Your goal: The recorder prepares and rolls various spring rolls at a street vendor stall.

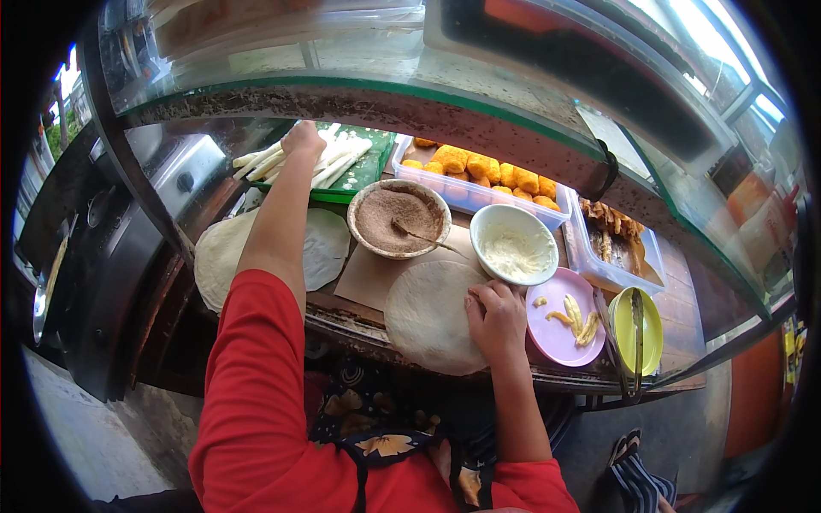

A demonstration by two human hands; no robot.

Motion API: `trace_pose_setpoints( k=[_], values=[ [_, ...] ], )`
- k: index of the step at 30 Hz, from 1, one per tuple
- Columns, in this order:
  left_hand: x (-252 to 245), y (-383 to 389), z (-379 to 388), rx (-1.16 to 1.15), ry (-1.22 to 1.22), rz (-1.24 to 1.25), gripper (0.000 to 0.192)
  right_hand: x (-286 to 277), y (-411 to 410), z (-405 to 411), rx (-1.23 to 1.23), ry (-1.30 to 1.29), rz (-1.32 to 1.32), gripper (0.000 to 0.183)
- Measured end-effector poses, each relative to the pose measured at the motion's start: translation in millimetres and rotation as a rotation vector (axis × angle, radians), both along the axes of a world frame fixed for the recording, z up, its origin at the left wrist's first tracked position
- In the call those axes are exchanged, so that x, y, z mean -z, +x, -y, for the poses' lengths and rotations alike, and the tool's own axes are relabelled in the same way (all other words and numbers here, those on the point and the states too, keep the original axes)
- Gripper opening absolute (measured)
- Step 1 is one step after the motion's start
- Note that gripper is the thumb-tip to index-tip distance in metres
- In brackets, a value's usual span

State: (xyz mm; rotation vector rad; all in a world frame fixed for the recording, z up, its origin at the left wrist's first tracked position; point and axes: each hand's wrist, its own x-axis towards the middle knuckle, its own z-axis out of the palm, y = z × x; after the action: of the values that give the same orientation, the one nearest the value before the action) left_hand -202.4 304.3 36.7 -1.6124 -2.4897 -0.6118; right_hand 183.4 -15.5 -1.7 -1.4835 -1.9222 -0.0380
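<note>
My left hand reaches over pale rolled sticks on a green tray; its fingertips are hidden. My right hand rests at the right edge of a round, flat sheet of dough, close below a white bowl of pale, creamy paste. Whether its fingers grip the sheet I cannot tell. Left of that bowl, a bowl of brown granular powder holds a thin spoon. More round sheets lie under my left forearm. A pink plate carries several yellowish strips, perhaps banana.
A glass shelf with a worn frame crosses above the counter. Behind the bowls are clear tubs of orange crumbed pieces and brown fried food. Metal tongs lie across yellow-green dishes. A metal stove is left.
</note>
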Motion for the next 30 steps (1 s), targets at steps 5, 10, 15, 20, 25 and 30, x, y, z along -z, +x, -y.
trace_pose_setpoints(
  k=[5,10,15,20,25,30],
  values=[
    [21,-46,-36,0.024,0.197,0.164,0.03,-5,-6,0,-0.011,-0.05,-0.024,0.015],
    [15,-48,-55,0.132,0.095,0.379,0.032,-4,-1,0,0.004,-0.049,-0.011,0.014],
    [12,-37,-50,0.101,-0.014,0.793,0.026,-2,-1,-1,0.004,-0.049,-0.023,0.014],
    [0,-64,-42,0.054,0.228,1.013,0.024,-8,-8,-1,-0.023,-0.059,-0.023,0.014],
    [-49,-14,-3,0.408,0.546,1.414,0.023,-3,0,-2,0.013,-0.059,-0.017,0.013],
    [-100,16,68,0.521,0.479,1.509,0.022,-3,-1,0,0.004,-0.043,-0.027,0.013]
  ],
)
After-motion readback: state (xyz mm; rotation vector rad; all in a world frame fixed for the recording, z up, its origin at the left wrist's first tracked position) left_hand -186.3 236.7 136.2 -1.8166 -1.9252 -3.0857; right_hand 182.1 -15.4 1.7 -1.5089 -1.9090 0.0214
